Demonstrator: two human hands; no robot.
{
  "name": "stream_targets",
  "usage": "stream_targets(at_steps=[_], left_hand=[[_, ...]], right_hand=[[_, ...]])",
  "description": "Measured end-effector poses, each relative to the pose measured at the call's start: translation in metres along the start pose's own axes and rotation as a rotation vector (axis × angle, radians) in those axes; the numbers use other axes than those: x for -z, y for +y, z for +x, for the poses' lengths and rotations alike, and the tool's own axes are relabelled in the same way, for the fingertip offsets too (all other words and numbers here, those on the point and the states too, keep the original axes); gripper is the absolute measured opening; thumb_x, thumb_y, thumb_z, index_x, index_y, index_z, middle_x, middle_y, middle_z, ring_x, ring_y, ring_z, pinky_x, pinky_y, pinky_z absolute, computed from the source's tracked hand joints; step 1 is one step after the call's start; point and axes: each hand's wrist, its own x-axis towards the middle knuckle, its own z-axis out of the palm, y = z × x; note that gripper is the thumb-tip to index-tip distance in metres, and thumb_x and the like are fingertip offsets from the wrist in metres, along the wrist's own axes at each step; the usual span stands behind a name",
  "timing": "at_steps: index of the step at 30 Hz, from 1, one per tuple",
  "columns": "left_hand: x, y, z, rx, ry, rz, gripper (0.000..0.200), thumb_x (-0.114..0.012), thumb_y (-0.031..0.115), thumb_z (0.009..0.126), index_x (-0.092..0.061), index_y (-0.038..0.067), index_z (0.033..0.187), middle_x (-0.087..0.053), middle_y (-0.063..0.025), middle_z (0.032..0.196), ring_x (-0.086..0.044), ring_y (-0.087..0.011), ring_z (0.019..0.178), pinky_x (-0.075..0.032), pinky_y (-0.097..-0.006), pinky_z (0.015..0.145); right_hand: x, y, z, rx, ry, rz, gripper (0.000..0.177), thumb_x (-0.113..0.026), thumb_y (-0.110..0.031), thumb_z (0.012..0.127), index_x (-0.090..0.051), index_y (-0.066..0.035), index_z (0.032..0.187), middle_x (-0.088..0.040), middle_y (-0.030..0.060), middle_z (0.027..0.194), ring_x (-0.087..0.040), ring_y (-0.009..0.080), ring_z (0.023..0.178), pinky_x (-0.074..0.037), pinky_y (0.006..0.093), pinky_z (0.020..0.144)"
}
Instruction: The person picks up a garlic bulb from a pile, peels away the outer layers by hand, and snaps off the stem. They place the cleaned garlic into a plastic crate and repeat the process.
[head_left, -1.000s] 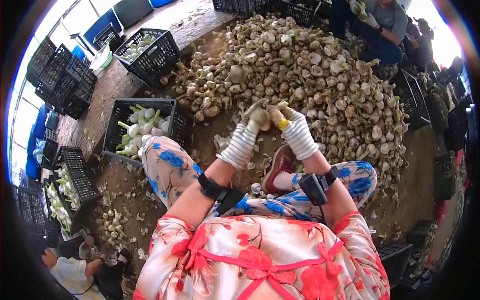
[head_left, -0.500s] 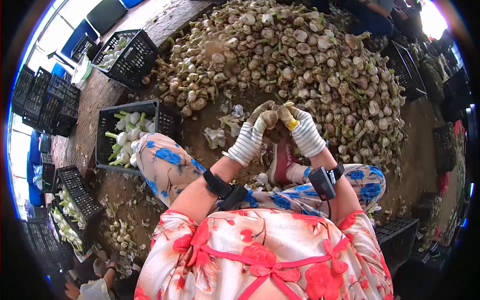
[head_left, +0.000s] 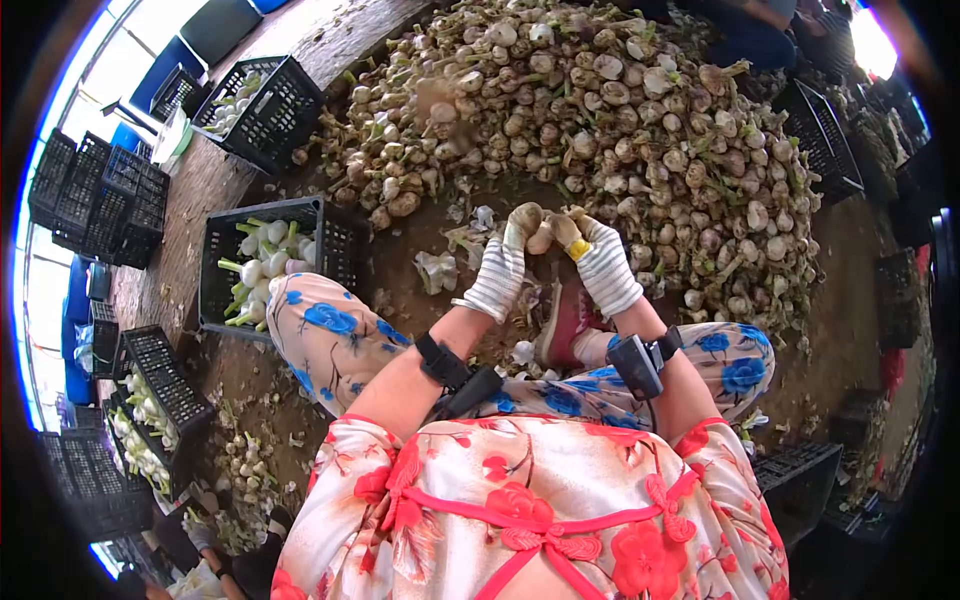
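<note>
Both hands wear striped gloves with dirty, brownish fingertips, and they meet above the floor in front of my crossed legs. My left hand (head_left: 508,258) is closed around a pale garlic bulb (head_left: 541,239), which shows between the two hands. On its other side, my right hand (head_left: 598,255) has its fingers bent and pressed together against the bulb; yellow tape wraps one finger. Whether anything else sits in the right fingers is hidden. Below the hands are loose white garlic skins (head_left: 437,271) and my red shoe (head_left: 566,325).
A large garlic heap (head_left: 600,120) spreads ahead. To the left, a black crate (head_left: 340,240) holds trimmed white bulbs with green stems. Another garlic crate (head_left: 283,120) stands behind it, and more crates (head_left: 165,385) line the left. Other people sit at the far right and lower left.
My hands have moved slightly apart, and the pale bulb between them now shows more clearly. The whole view has shifted slightly.
</note>
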Motion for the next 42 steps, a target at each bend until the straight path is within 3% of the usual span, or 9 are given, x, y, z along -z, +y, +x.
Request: stream_targets(at_steps=[6,11,22,32,34,35,37,39,42], left_hand=[[-0.004,0.021,-0.001,0.317,-0.086,-0.194,0.048,-0.036,0.049,0.089,-0.055,0.008,0.105,-0.059,-0.003,0.092,-0.056,-0.013,0.082,-0.047,-0.027,0.072],[-0.005,-0.006,0.01,-0.16,-0.038,-0.083,0.035,-0.049,0.038,0.088,-0.058,0.006,0.099,-0.058,-0.003,0.091,-0.054,-0.0095,0.083,-0.045,-0.0237,0.073],[0.013,-0.018,0.006,-0.418,-0.168,0.239,0.05,-0.055,0.017,0.086,-0.031,0.004,0.127,-0.055,-0.0052,0.103,-0.052,-0.0105,0.09,-0.042,-0.0246,0.084],[-0.003,0.025,-0.002,0.209,-0.044,-0.414,0.047,-0.048,0.052,0.082,-0.054,0.011,0.104,-0.054,-0.0011,0.074,-0.048,-0.0111,0.057,-0.039,-0.025,0.048],[0.017,0.009,0.016,0.28,-0.487,-0.753,0.044,-0.045,0.047,0.086,-0.052,0.01,0.109,-0.056,-0.005,0.093,-0.054,-0.0134,0.078,-0.046,-0.0279,0.066],[0.033,-0.008,0.039,0.305,-1.125,-0.992,0.043,-0.044,0.044,0.087,-0.051,0.009,0.112,-0.056,-0.0069,0.102,-0.056,-0.0145,0.089,-0.05,-0.0293,0.074],[0.018,0.01,0.028,0.325,-1.139,-0.968,0.043,-0.043,0.045,0.088,-0.051,0.01,0.112,-0.058,-0.0065,0.099,-0.057,-0.0138,0.088,-0.05,-0.0294,0.072],[-0.01,0.04,0.0,0.361,-0.008,-0.561,0.044,-0.044,0.046,0.086,-0.053,0.01,0.108,-0.06,-0.0058,0.087,-0.057,-0.0128,0.07,-0.05,-0.0277,0.059],[0.003,0.022,0.017,0.263,-0.259,-0.345,0.04,-0.049,0.036,0.087,-0.047,0.009,0.117,-0.055,-0.0065,0.108,-0.055,-0.0143,0.091,-0.048,-0.0303,0.079]], right_hand=[[0.002,0.002,-0.001,-0.156,-0.027,0.208,0.024,-0.057,-0.023,0.086,-0.062,-0.001,0.094,-0.057,-0.0034,0.078,-0.048,0.003,0.069,-0.042,0.018,0.061],[0.001,0.013,0.004,-0.024,0.077,-0.091,0.021,-0.058,-0.02,0.084,-0.06,0.0,0.091,-0.059,0.0006,0.077,-0.049,0.006,0.07,-0.041,0.0206,0.062],[0.008,0.029,0.008,0.031,-0.034,-0.123,0.02,-0.056,0.002,0.079,-0.055,0.003,0.099,-0.059,0.0052,0.089,-0.051,0.01,0.079,-0.044,0.0227,0.073],[-0.018,-0.006,0.019,0.08,0.143,-0.119,0.014,-0.054,-0.013,0.085,-0.058,0.0,0.087,-0.057,0.001,0.075,-0.048,0.0059,0.07,-0.041,0.022,0.062],[-0.014,-0.009,0.022,0.192,0.137,-0.347,0.013,-0.055,-0.013,0.085,-0.058,-0.001,0.085,-0.06,0.0042,0.074,-0.049,0.0078,0.067,-0.043,0.0244,0.06],[-0.011,-0.01,0.022,0.155,0.11,-0.356,0.014,-0.056,-0.014,0.084,-0.058,0.0,0.088,-0.06,0.0044,0.077,-0.05,0.0084,0.069,-0.043,0.0243,0.062],[-0.01,-0.02,0.02,0.125,0.079,-0.371,0.016,-0.057,-0.014,0.083,-0.058,0.0,0.091,-0.061,0.0046,0.08,-0.051,0.009,0.071,-0.044,0.0243,0.064],[-0.015,-0.032,0.012,0.05,-0.009,0.146,0.022,-0.057,-0.011,0.083,-0.056,0.003,0.1,-0.061,0.0025,0.088,-0.051,0.0081,0.076,-0.045,0.0225,0.069],[0.003,-0.011,0.019,-0.033,-0.103,0.028,0.027,-0.058,-0.009,0.083,-0.054,0.004,0.106,-0.058,-0.0001,0.092,-0.05,0.0068,0.079,-0.044,0.0212,0.072]])
